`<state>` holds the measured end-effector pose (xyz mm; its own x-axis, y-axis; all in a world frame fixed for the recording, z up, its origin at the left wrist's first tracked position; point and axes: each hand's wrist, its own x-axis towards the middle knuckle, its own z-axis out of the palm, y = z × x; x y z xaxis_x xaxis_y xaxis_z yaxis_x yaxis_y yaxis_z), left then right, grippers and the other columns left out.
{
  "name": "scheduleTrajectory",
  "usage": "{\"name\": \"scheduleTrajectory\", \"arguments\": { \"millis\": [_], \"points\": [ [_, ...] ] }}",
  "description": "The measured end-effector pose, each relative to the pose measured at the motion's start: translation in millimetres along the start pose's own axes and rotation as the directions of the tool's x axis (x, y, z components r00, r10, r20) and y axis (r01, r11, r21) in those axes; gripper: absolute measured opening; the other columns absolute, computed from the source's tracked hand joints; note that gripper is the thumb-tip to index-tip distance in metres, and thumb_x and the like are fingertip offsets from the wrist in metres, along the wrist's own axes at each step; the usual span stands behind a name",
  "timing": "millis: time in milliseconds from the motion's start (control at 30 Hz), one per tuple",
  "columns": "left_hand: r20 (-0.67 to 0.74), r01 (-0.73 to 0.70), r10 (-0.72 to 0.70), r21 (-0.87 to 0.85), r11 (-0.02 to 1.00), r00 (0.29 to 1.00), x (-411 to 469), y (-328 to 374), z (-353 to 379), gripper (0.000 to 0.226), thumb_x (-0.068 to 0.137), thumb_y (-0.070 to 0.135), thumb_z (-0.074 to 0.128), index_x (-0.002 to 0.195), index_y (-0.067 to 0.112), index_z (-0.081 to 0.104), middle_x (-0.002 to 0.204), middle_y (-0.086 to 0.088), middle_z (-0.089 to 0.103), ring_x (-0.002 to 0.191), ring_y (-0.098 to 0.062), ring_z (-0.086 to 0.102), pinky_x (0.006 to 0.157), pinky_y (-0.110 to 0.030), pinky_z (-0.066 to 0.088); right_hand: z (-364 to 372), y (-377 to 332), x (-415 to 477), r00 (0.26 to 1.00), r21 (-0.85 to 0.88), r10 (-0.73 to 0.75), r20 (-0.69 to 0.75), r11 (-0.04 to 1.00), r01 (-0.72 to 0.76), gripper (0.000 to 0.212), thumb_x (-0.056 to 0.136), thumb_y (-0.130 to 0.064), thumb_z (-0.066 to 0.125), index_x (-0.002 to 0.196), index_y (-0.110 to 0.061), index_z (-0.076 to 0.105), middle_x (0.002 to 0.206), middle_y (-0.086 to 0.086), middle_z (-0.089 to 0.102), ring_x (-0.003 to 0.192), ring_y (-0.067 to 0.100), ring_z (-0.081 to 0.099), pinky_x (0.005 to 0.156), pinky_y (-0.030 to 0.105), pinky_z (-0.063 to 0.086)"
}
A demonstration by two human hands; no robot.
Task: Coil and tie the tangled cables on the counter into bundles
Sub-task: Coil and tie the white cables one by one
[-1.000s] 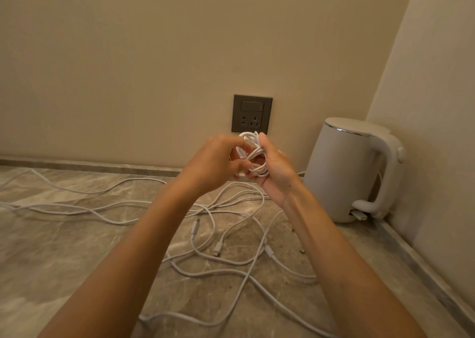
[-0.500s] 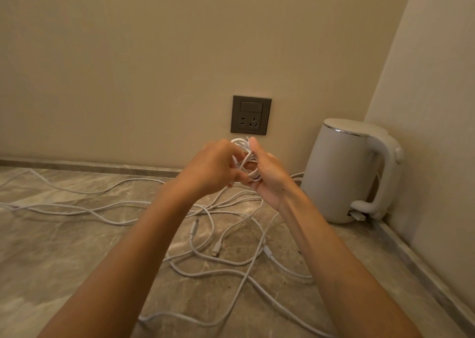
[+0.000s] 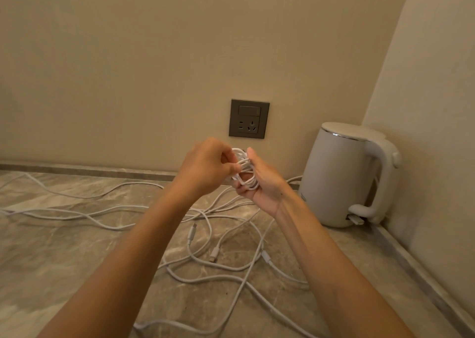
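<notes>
Both hands were raised above the counter [image 3: 77, 247] and met near the middle of the view. The right hand [image 3: 266, 183] held a small white coil [image 3: 244, 172] of cable, with its fingers curled under the loops and its thumb standing up beside them. The left hand [image 3: 205, 168], at nine o'clock of the coil, pinched a strand against the loops between its thumb and curled fingers. Whether that strand's end was already tucked through could not be made out, since the fingers covered it.

By my judgement one bundle was wound and in the tying step, not yet finished or set down. No completed bundle lay anywhere on the counter in view.

Much was left to do. The loose cables [image 3: 108, 210] sprawled over the marble from the left edge at nine o'clock, through the space under the hands, down to six o'clock between the forearms. They crossed one another in several places. Three connector ends [image 3: 214, 254] showed among them, below the hands at about six o'clock. One strand ran off at three o'clock toward the white kettle [image 3: 339, 175] in the corner. The wall socket [image 3: 248, 118] sat at twelve o'clock above the hands, with nothing plugged into it. Those strands would need untangling, then coiling and tying one at a time.
</notes>
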<state>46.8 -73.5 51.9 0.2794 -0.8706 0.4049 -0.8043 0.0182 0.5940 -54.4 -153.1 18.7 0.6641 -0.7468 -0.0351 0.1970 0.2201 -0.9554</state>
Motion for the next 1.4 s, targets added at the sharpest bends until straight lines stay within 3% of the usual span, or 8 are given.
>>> {"name": "scheduleTrajectory", "arguments": {
  "millis": [233,400,533,633,733,1100,1267,1400],
  "points": [
    [-0.234,-0.155,0.123,-0.123,0.98,0.964,-5,8,23,0.005,0.081,0.01,0.068,0.081,0.006,0.067,0.078,-0.007,0.065,0.071,-0.02,0.06,0.069,-0.038,0.052,1,0,4,1.0,0.168,0.02,0.013,0.985,-0.022,0.046,0.102,-0.041,0.026,0.091,-0.014,0.061,0.074,0.008,0.058,0.064,0.013,0.047,0.061,0.023,0.032],
    [-0.253,-0.406,0.45,0.21,0.89,0.856,-1,-3,33,0.008,0.077,-0.001,0.068,0.081,-0.003,0.061,0.086,-0.017,0.057,0.069,-0.025,0.054,0.059,-0.037,0.052,-5,-4,4,0.999,0.205,0.034,0.017,0.978,-0.037,0.045,0.102,-0.042,0.027,0.089,-0.011,0.058,0.063,0.005,0.058,0.06,0.012,0.047,0.059,0.023,0.033],
    [-0.264,-0.429,0.549,0.399,0.811,0.793,-1,-11,34,0.02,0.083,0.019,0.047,0.078,0.003,0.058,0.078,-0.014,0.058,0.063,-0.02,0.052,0.056,-0.024,0.041,-4,-5,0,0.997,0.184,0.044,0.058,0.981,-0.054,0.045,0.102,-0.042,0.025,0.083,-0.015,0.055,0.055,0.002,0.053,0.051,0.011,0.047,0.05,0.021,0.034],
    [-0.233,-0.43,0.563,0.441,0.788,0.793,0,-14,36,0.008,0.077,0.01,0.059,0.078,0.004,0.053,0.075,-0.013,0.055,0.059,-0.017,0.046,0.052,-0.024,0.039,-3,-7,-3,0.994,0.185,0.063,0.091,0.98,-0.079,0.045,0.102,-0.042,0.025,0.078,-0.016,0.054,0.054,0.0,0.05,0.049,0.01,0.046,0.048,0.019,0.035],
    [-0.177,-0.438,0.534,0.394,0.808,0.827,1,-19,34,0.024,0.072,-0.002,0.072,0.077,0.006,0.05,0.069,-0.01,0.053,0.058,-0.013,0.038,0.046,-0.022,0.032,-3,-7,-4,0.991,0.152,0.091,0.097,0.983,-0.105,0.047,0.102,-0.042,0.026,0.075,-0.015,0.052,0.052,0.001,0.052,0.047,0.011,0.048,0.047,0.018,0.035],
    [-0.204,-0.402,0.49,0.356,0.844,0.848,-3,-19,31,0.028,0.07,-0.007,0.072,0.075,0.005,0.047,0.062,-0.004,0.045,0.048,-0.011,0.031,0.046,-0.007,0.012,10,0,-2,0.997,0.035,0.072,0.026,0.997,-0.072,0.046,0.103,-0.039,0.027,0.072,-0.014,0.05,0.064,0.006,0.046,0.055,0.012,0.043,0.042,0.018,0.035],
    [-0.212,-0.382,0.466,0.34,0.859,0.859,-6,-14,32,0.028,0.072,-0.005,0.072,0.077,0.006,0.047,0.071,0.001,0.036,0.048,-0.014,0.033,0.042,-0.015,0.023,12,-1,-3,1.0,0.01,0.014,-0.012,1.0,-0.014,0.045,0.103,-0.036,0.029,0.072,-0.014,0.053,0.059,0.003,0.05,0.054,0.01,0.044,0.05,0.021,0.032],
    [-0.14,-0.38,0.438,0.311,0.871,0.888,-4,-6,28,0.01,0.083,-0.002,0.059,0.086,0.003,0.05,0.084,-0.01,0.049,0.052,-0.018,0.041,0.044,-0.025,0.037,6,-6,-4,0.997,0.016,-0.034,-0.07,0.999,0.035,0.043,0.103,-0.032,0.032,0.072,-0.013,0.054,0.057,0.001,0.052,0.053,0.01,0.043,0.05,0.022,0.033]
  ]
}}
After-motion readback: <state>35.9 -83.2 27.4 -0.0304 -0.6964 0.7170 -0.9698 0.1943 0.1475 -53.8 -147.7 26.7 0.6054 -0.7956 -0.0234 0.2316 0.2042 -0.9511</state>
